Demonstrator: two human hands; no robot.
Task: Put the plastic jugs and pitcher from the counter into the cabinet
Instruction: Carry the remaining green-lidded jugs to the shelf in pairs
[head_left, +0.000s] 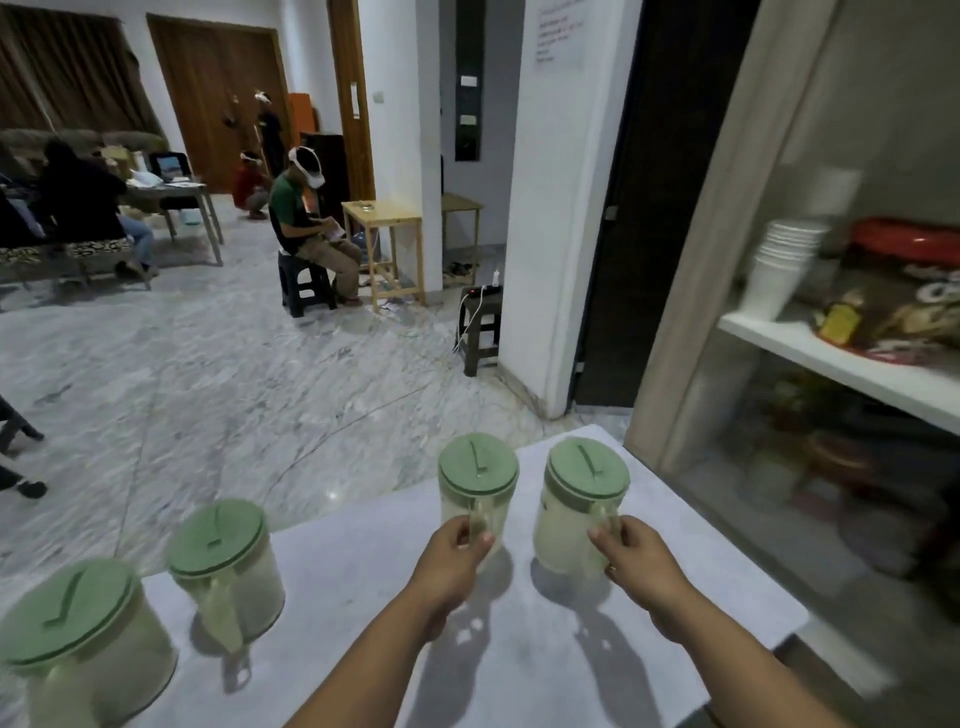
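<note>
Head view: left hand (457, 551) and right hand (631, 553) each close fingers on a jug handle, jugs on counter (519, 649). Lift both straight, level, toward cabinet (831, 364) at right.

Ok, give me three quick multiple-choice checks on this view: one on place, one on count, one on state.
1. Where is the stack of white cups?
A. cabinet shelf
B. counter
C. floor

2. How many green-lidded jugs stand on the counter?
A. two
B. three
C. four

3. What is the left hand doing?
A. resting flat
B. gripping a jug handle
C. lifting a lid

Answers: 1 A, cups sit on the white shelf. 2 C, four lids show. 3 B, fingers close round the handle.
</note>
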